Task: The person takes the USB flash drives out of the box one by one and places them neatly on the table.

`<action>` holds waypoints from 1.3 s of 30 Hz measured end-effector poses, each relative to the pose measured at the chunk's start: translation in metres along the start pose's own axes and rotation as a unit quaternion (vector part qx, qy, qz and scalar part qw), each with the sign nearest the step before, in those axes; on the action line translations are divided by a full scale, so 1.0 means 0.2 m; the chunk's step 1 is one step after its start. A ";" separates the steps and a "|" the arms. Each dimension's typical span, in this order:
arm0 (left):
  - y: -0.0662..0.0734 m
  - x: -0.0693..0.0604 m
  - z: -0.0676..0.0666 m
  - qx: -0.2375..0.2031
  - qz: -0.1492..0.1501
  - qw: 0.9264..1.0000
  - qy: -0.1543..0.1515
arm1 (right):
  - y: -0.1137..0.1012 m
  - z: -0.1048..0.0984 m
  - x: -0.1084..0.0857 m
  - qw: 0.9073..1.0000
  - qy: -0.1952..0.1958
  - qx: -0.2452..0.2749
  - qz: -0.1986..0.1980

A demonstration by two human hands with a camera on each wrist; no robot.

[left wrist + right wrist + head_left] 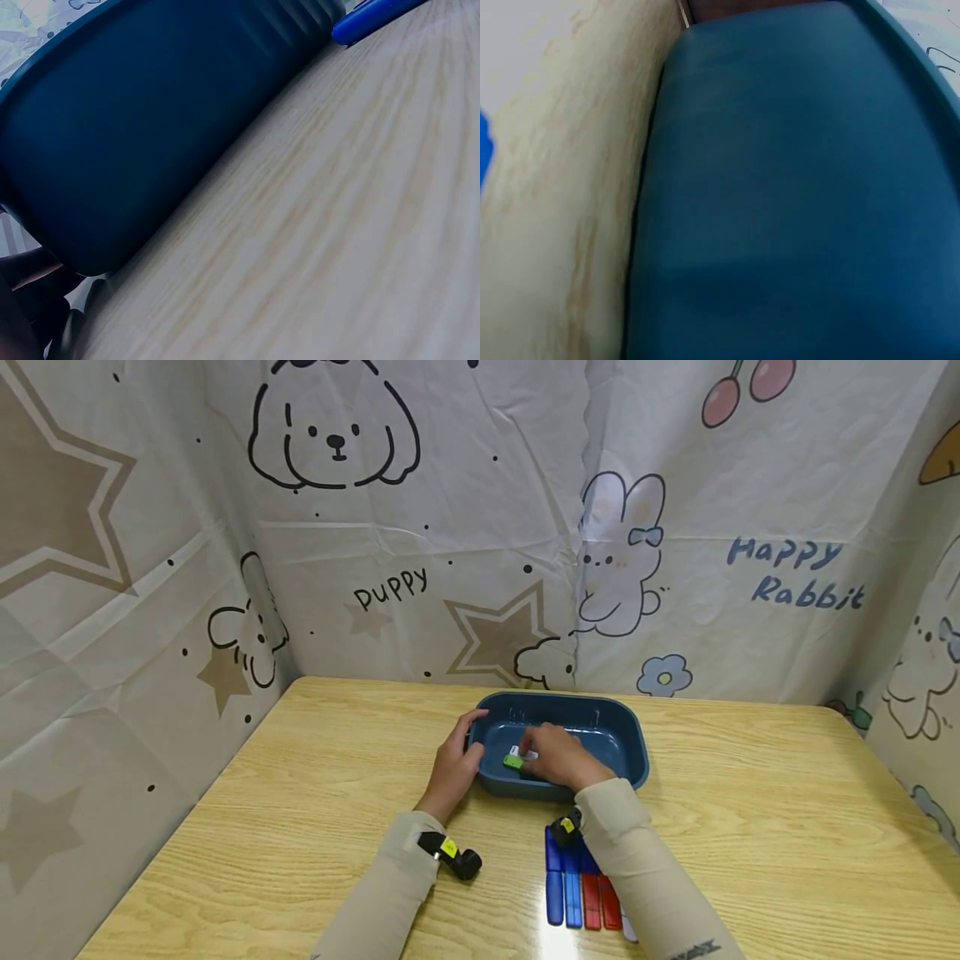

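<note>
A dark blue-green plastic tub (641, 752) stands near the back of the table. My left hand (453, 768) grips its left end, thumb over the rim and fingers at the outer wall. In the left wrist view, dark fingers (37, 296) show by the tub's lower corner. My right hand (558, 753) reaches over the front rim into the tub. Its bent fingers appear to pinch a small green piece (513, 762) low inside; the fingertips are partly hidden. A small white piece (514, 750) shows beside the green one. The right wrist view shows mostly the tub's outer wall (780, 180).
Several slim blue pieces (554, 893) and red pieces (591, 902) lie side by side on the wooden table (337, 777), in front of the tub and partly under the right forearm. A printed cloth (480, 527) hangs behind and at both sides.
</note>
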State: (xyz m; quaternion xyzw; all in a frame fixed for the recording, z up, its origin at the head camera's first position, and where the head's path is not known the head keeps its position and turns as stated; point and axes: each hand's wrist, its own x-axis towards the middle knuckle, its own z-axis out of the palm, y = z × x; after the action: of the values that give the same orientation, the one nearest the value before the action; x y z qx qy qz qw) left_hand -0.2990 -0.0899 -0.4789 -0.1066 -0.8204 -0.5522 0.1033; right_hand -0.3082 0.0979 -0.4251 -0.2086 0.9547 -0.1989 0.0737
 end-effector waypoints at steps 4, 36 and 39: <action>0.00 0.00 0.00 0.003 0.000 1.000 0.002 | 0.00 0.00 0.00 1.000 -0.006 -0.016 0.011; -0.02 0.00 0.01 0.014 0.024 1.000 0.012 | 0.00 -0.25 -0.31 0.989 0.134 0.067 -0.015; -0.02 0.01 0.01 0.015 0.025 1.000 0.012 | 0.01 -0.27 -0.38 0.987 0.140 0.073 -0.021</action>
State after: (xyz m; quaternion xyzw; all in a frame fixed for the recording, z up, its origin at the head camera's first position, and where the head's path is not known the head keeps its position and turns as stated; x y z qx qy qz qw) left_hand -0.3012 -0.0891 -0.4825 -0.1186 -0.8246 -0.5381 0.1280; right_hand -0.2521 0.1503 -0.3722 -0.1929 0.9339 -0.2969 -0.0500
